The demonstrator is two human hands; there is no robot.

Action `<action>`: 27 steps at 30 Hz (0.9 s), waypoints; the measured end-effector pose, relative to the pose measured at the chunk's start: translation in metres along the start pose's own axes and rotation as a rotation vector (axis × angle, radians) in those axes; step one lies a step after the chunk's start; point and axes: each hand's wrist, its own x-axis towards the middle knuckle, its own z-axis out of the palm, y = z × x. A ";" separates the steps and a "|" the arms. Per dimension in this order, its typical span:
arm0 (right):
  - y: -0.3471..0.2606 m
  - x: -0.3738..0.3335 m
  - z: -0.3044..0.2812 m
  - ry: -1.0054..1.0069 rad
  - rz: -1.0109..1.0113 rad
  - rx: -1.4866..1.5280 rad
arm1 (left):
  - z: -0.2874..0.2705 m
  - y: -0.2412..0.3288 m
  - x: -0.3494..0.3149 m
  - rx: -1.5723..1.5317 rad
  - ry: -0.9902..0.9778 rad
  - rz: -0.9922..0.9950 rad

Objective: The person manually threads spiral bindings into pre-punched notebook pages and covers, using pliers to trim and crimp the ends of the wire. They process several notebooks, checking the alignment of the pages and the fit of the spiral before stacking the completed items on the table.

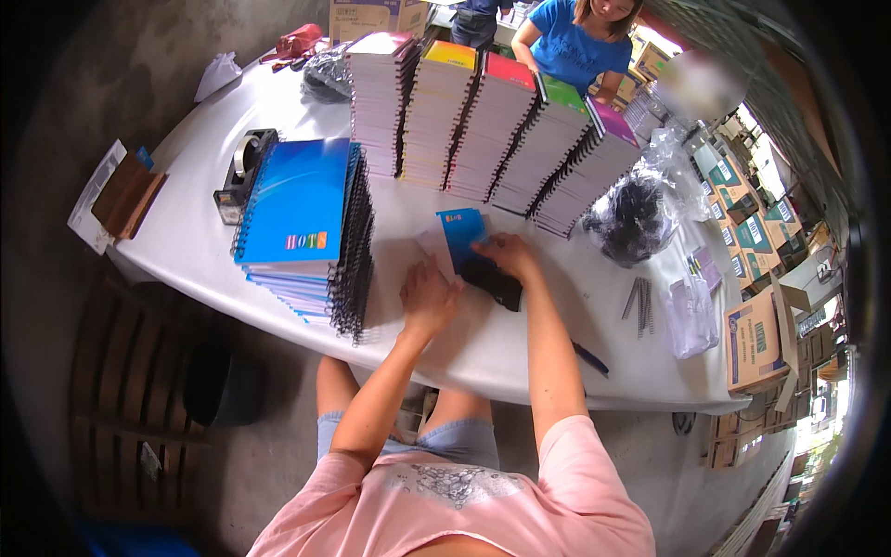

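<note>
On the table in front of me lies a small notebook with a blue cover, white pages at its left and a black sheet toward its lower right. My right hand has its fingers closed on the right edge of the blue cover. Beside the white pages, my left hand is bent with its fingers drawn together against them; its grip is partly hidden. Left of my hands stands a tall stack of blue spiral notebooks. No loose coil is seen in either hand.
Tall stacks of spiral notebooks line the far side. A tape dispenser stands left, and black coils in plastic lie right. Nearer are loose coils, a dark pen-like tool and a carton. A person stands opposite.
</note>
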 end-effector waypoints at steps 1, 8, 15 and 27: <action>-0.004 0.002 0.003 -0.167 0.012 -0.051 | 0.005 -0.002 0.004 0.003 -0.001 0.000; 0.016 0.007 -0.005 -0.388 -0.007 0.421 | 0.029 0.000 0.034 -0.729 0.192 0.048; 0.008 -0.001 -0.028 -0.358 0.300 0.534 | 0.035 0.017 0.040 -0.595 0.038 0.133; 0.029 0.003 -0.033 0.203 -0.099 1.353 | 0.016 0.010 0.046 -0.642 0.250 0.145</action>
